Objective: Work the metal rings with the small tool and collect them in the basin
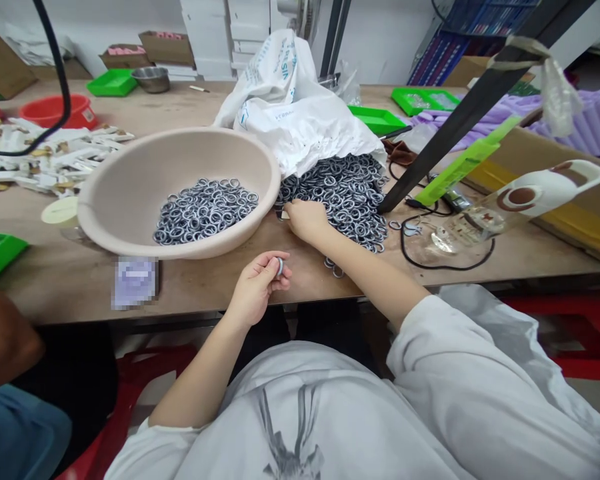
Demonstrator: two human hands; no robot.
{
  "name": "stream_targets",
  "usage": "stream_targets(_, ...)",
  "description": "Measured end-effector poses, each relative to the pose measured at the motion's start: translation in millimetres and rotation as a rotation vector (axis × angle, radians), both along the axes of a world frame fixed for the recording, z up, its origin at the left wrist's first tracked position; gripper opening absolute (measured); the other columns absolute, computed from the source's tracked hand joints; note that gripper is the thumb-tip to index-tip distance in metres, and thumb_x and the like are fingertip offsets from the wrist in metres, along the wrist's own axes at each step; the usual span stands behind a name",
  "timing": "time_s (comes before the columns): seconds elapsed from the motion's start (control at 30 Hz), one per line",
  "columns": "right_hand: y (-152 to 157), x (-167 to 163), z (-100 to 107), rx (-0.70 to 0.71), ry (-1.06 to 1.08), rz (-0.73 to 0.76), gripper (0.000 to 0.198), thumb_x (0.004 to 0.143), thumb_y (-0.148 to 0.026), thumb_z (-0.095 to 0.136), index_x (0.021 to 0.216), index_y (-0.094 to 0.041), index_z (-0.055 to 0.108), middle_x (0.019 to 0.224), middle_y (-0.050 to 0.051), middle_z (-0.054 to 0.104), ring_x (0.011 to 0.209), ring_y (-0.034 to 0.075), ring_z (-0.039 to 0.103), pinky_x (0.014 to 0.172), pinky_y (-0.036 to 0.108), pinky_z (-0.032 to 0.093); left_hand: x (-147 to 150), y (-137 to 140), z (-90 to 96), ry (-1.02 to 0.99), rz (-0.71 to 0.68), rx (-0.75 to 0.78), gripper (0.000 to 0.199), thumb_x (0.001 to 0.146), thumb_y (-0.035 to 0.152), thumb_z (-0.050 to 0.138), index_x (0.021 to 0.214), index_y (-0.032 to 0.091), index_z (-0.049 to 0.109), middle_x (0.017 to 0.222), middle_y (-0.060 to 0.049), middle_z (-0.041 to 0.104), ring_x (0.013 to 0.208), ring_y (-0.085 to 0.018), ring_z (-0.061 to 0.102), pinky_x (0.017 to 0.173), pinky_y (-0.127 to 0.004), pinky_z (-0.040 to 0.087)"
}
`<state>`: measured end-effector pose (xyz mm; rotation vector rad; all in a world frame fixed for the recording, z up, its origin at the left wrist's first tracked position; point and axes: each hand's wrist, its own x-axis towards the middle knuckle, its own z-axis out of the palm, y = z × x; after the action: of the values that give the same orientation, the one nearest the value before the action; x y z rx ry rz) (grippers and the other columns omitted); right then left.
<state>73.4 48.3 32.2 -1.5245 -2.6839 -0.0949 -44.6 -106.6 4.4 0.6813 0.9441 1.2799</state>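
Note:
Between the thumb and fingers of my left hand (260, 283) is a small grey ring (280, 267), held above the table's front edge. My right hand (307, 220) reaches to the left side of a heap of grey rings (357, 200), its fingers closed and pointing down. A small pale and dark bit (284, 215) shows at those fingertips, too small to name. The heap spills from the mouth of a white printed sack (300, 120). To the left, a large beige basin (115, 187) holds many similar rings.
A slanted dark metal post (460, 120) stands right of the heap. Beyond it are a clear bottle with a white lid (510, 200) and a black cable (445, 269). White pieces (50, 157) are piled at left. Another person's arm (5, 340) is at lower left.

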Motion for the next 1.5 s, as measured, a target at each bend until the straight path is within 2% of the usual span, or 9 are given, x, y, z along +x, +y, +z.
stream_targets(0.23, -2.7, 21.9, 5.0, -0.048, 0.290, -0.018, 0.018, 0.090, -0.028, 0.059, 0.088, -0.015, 0.072, 0.096, 0.011, 0.072, 0.087, 0.025, 0.067, 0.072, 0.031, 0.045, -13.1, 11.8, 5.1, -0.132, 0.124, -0.203, 0.007, 0.081, 0.015, 0.063, 0.086, 0.011, 0.066, 0.075, -0.004, 0.069, 0.058, -0.009, 0.065, 0.059, -0.022, 0.059)
stream_targets(0.33, -35.1, 36.7, 2.8, -0.312, 0.776, 0.057, 0.026, 0.091, -0.037, 0.060, 0.075, -0.017, 0.066, 0.068, 0.002, 0.061, 0.068, 0.017, 0.058, 0.063, 0.028, 0.042, -3.8, 18.2, 5.6, -0.181, 0.086, -0.214, 0.014, 0.085, 0.025, 0.064, 0.087, 0.011, 0.064, 0.074, -0.003, 0.067, 0.056, -0.009, 0.063, 0.056, -0.022, 0.058)
stream_targets(0.43, -76.8, 38.4, -10.8, -0.510, 1.206, 0.132, 0.031, 0.087, -0.048, 0.065, 0.079, -0.018, 0.065, 0.073, 0.000, 0.060, 0.070, 0.015, 0.056, 0.067, 0.029, 0.046, 13.6, 18.8, 6.7, -0.192, 0.030, -0.140, 0.031, 0.084, 0.043, 0.069, 0.087, 0.014, 0.061, 0.068, 0.001, 0.061, 0.049, -0.007, 0.057, 0.043, -0.018, 0.049)
stream_targets(0.57, -110.0, 33.6, -27.8, -0.429, 1.404, 0.054, 0.036, 0.075, -0.052, 0.077, 0.075, -0.020, 0.061, 0.075, -0.001, 0.054, 0.073, 0.015, 0.054, 0.070, 0.030, 0.047, 29.3, 12.4, 8.7, -0.119, 0.035, -0.036, 0.043, 0.073, 0.052, 0.079, 0.079, 0.018, 0.054, 0.058, 0.007, 0.052, 0.039, -0.004, 0.045, 0.034, -0.014, 0.030)
stream_targets(0.7, -113.7, 37.3, -24.5, -0.520, 1.444, 0.101, 0.041, 0.072, -0.046, 0.081, 0.099, -0.022, 0.062, 0.081, -0.003, 0.054, 0.066, 0.011, 0.051, 0.064, 0.027, 0.045, 29.3, 6.9, 9.3, -0.045, -0.004, 0.001, 0.045, 0.069, 0.052, 0.082, 0.074, 0.016, 0.054, 0.057, 0.007, 0.051, 0.038, -0.002, 0.039, 0.035, -0.015, 0.027)
stream_targets(0.8, -111.1, 41.5, -18.3, -0.405, 1.323, 0.207, 0.035, 0.080, -0.036, 0.075, 0.111, -0.022, 0.067, 0.088, 0.001, 0.059, 0.079, 0.014, 0.056, 0.074, 0.030, 0.048, 28.2, 4.4, 11.2, -0.031, 0.010, 0.024, 0.047, 0.069, 0.055, 0.081, 0.075, 0.016, 0.057, 0.056, 0.006, 0.049, 0.039, -0.003, 0.040, 0.036, -0.016, 0.027)
stream_targets(0.97, -108.7, 40.3, -25.9, -0.210, 1.273, 0.235, 0.018, 0.085, -0.030, 0.069, 0.099, -0.022, 0.074, 0.086, 0.002, 0.061, 0.084, 0.016, 0.058, 0.081, 0.033, 0.049, 30.2, 0.4, 15.4, -0.058, 0.054, -0.039, 0.048, 0.069, 0.058, 0.079, 0.077, 0.016, 0.057, 0.057, 0.006, 0.049, 0.041, -0.005, 0.043, 0.036, -0.016, 0.027)
stream_targets(1.2, -111.8, 34.0, -40.1, -0.189, 1.360, 0.110, 0.021, 0.082, -0.030, 0.071, 0.102, -0.023, 0.067, 0.089, 0.002, 0.062, 0.079, 0.016, 0.058, 0.075, 0.031, 0.049, 33.3, 2.2, 7.2, -0.021, 0.116, 0.005, 0.044, 0.074, 0.054, 0.077, 0.073, 0.017, 0.055, 0.057, 0.006, 0.049, 0.042, -0.004, 0.043, 0.037, -0.015, 0.027)
stream_targets(1.5, -103.4, 34.2, -27.6, -0.190, 1.318, 0.166, 0.012, 0.085, -0.029, 0.065, 0.088, -0.021, 0.074, 0.078, 0.001, 0.064, 0.077, 0.016, 0.059, 0.077, 0.032, 0.049, 36.4, 4.3, -5.2, 0.039, 0.151, 0.037, 0.049, 0.076, 0.064, 0.071, 0.076, 0.018, 0.054, 0.057, 0.006, 0.051, 0.040, -0.004, 0.044, 0.037, -0.016, 0.028)
